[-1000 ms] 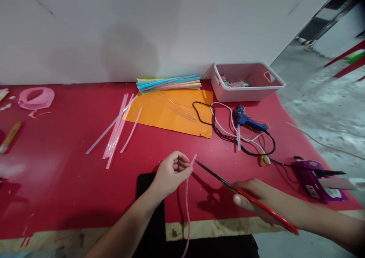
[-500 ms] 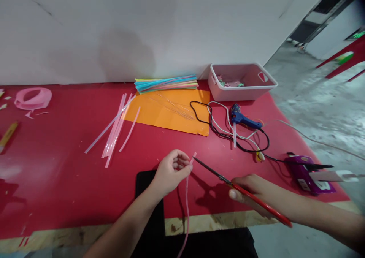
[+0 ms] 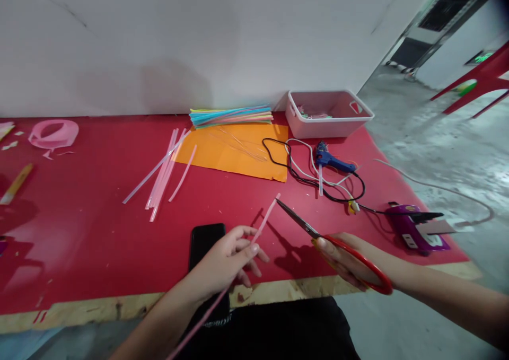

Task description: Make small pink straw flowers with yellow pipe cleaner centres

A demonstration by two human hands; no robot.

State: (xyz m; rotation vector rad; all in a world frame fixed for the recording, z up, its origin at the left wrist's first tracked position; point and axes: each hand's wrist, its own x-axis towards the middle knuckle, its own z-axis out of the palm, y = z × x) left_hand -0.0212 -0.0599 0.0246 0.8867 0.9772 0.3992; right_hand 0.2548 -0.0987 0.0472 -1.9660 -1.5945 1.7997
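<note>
My left hand (image 3: 230, 256) pinches a long thin pink strip (image 3: 265, 220) between thumb and fingers. The strip's short end points up and away, while its long end runs down past my wrist toward my lap. In my right hand (image 3: 344, 254) is a pair of scissors (image 3: 299, 221) with red handles and dark blades. The blades look closed or nearly so, and their tip is at the strip's upper end; whether it touches cannot be told. A black phone (image 3: 205, 239) lies on the table beside my left hand, partly covered by it.
Pink strips (image 3: 162, 177) lie left of an orange sheet (image 3: 238, 158), with a bundle of coloured strips (image 3: 230, 117) behind. Rightward are a pink bin (image 3: 326, 129), a blue glue gun (image 3: 334, 162) with tangled cords and a purple device (image 3: 413, 233). A yellow cutter (image 3: 18, 182) lies left.
My left hand has slid lower along the pink strip, leaving more of it above the fingers. The strip's long end has swung left. The scissors have moved up with the strip's tip; the view has shifted.
</note>
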